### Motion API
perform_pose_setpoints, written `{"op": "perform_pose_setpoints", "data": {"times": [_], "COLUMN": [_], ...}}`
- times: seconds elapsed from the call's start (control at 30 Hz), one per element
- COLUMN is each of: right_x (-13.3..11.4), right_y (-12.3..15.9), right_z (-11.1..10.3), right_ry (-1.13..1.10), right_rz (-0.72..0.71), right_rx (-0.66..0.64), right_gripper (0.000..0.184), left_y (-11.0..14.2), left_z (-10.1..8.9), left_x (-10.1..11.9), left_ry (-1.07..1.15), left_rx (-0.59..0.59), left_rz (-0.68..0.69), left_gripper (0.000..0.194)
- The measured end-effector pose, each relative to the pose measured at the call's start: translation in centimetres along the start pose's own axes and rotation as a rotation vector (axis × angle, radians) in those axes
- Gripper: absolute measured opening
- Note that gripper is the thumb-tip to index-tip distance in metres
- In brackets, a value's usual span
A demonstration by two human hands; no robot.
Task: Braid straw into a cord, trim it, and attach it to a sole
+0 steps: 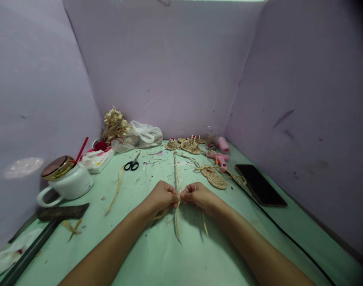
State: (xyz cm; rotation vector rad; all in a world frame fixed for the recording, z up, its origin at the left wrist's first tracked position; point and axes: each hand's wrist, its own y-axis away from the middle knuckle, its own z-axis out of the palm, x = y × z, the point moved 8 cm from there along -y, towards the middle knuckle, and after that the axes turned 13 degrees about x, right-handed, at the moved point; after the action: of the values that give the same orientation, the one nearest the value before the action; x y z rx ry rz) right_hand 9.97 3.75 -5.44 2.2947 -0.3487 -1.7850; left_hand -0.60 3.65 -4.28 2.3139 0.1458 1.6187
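Observation:
A thin twisted cord of dry straw-like fibre (176, 171) runs from the far side of the table toward me. My left hand (163, 195) pinches its near end between thumb and fingers. Close beside it, my right hand (201, 196) is also closed in a pinch on the fibre strands. One loose strand end (177, 226) hangs below the fingertips, and another strand (204, 224) sticks out under my right hand. Past my right hand lies a coiled, sole-shaped woven piece (214, 178) with cord trailing from it.
Black scissors (132, 164), a fibre strip (116, 190), a white mug (72, 182) and a hammer (62, 212) lie left. Small woven slippers (190, 146) and a plastic bag (144, 134) sit at the back. A pink glue gun (221, 161), its black cable and a phone (260, 184) are right.

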Motion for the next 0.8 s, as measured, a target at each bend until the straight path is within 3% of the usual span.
{"op": "perform_pose_setpoints", "data": {"times": [0.13, 0.23, 0.33, 0.47, 0.57, 0.7, 0.73, 0.8], "right_x": [0.2, 0.1, 0.0, 0.2, 0.4, 0.2, 0.1, -0.1], "right_y": [0.1, 0.3, 0.4, 0.3, 0.1, 0.2, 0.4, 0.6], "right_z": [0.1, 0.3, 0.4, 0.5, 0.6, 0.7, 0.7, 0.8], "right_ry": [0.008, -0.019, -0.062, -0.097, -0.113, -0.148, -0.156, -0.167], "right_rz": [-0.001, 0.013, 0.034, 0.048, 0.046, 0.057, 0.06, 0.066], "right_rx": [0.011, 0.008, 0.009, 0.007, -0.013, -0.071, -0.093, -0.136], "right_gripper": [0.008, 0.007, 0.007, 0.005, 0.004, 0.009, 0.008, 0.007], "left_y": [0.7, 1.3, 2.0, 3.6, 4.1, 2.9, 2.4, 1.7], "left_z": [-0.5, -0.4, 0.3, 1.0, 1.2, 0.4, -0.3, -2.2], "left_x": [0.1, 0.2, 0.4, 1.7, 2.3, 2.5, 2.5, 2.5], "left_ry": [-0.066, -0.108, -0.265, -0.673, -0.816, -0.624, -0.525, -0.337], "left_rx": [0.009, 0.085, 0.191, 0.39, 0.426, 0.266, 0.263, 0.364], "left_rz": [-0.048, -0.027, 0.086, 0.317, 0.378, 0.352, 0.317, 0.237], "left_gripper": [0.011, 0.012, 0.011, 0.018, 0.022, 0.022, 0.024, 0.02]}}
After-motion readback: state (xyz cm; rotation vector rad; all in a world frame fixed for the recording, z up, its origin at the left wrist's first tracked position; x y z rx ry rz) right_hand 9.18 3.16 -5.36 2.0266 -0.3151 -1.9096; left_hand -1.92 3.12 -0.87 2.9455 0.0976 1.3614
